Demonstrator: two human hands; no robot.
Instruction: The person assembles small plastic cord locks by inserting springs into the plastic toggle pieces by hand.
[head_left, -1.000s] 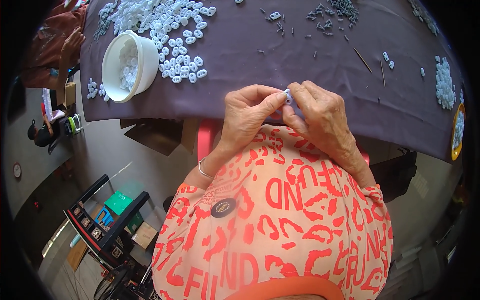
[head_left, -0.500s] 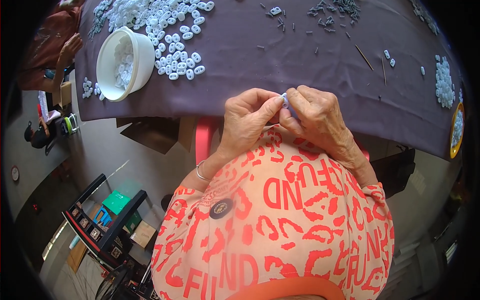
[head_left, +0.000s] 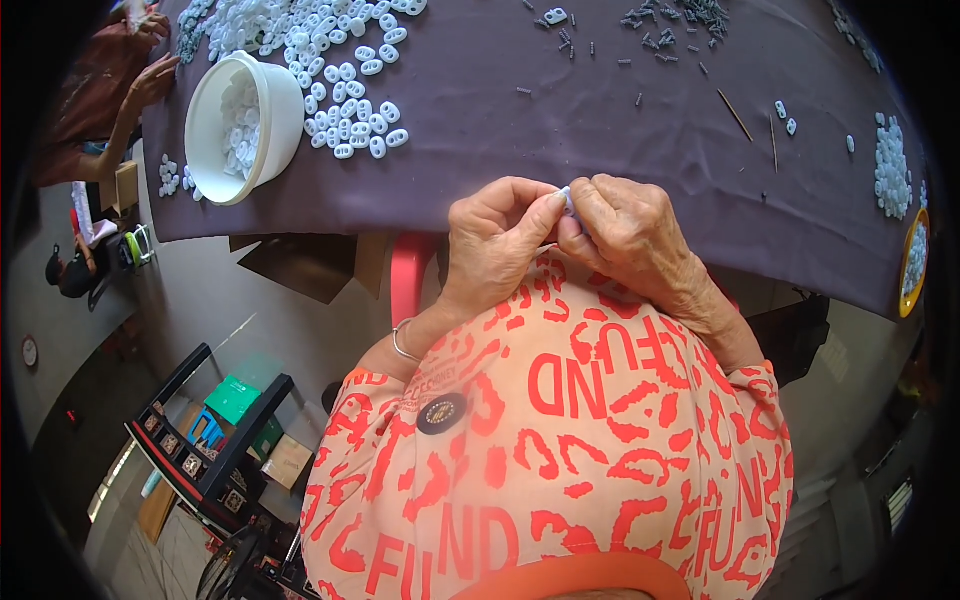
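My left hand [head_left: 497, 238] and my right hand [head_left: 632, 232] meet just past the table's near edge, close to my chest. Between their fingertips is a small white two-hole plastic piece [head_left: 568, 203]. Thumb and index finger of my left hand pinch it from one side. The bent fingers of my right hand press on it from the other, hiding much of it. Beyond my right hand lie two thin pointed sticks [head_left: 735, 115] and a few loose white two-hole pieces [head_left: 791, 127]. Small grey springs [head_left: 665, 40] are scattered at the far side.
A white tub [head_left: 286, 125] with translucent pieces tilts at the left, beside a large heap of white two-hole pieces [head_left: 318, 40]. Translucent pieces [head_left: 890, 165] and a yellow-rimmed dish [head_left: 906, 303] sit far right. Another person's hand [head_left: 155, 78] reaches over the table's left edge.
My hands stay nearly in place, and the white piece between them shows slightly less. The other person's hands have moved in toward the heap at the upper left.
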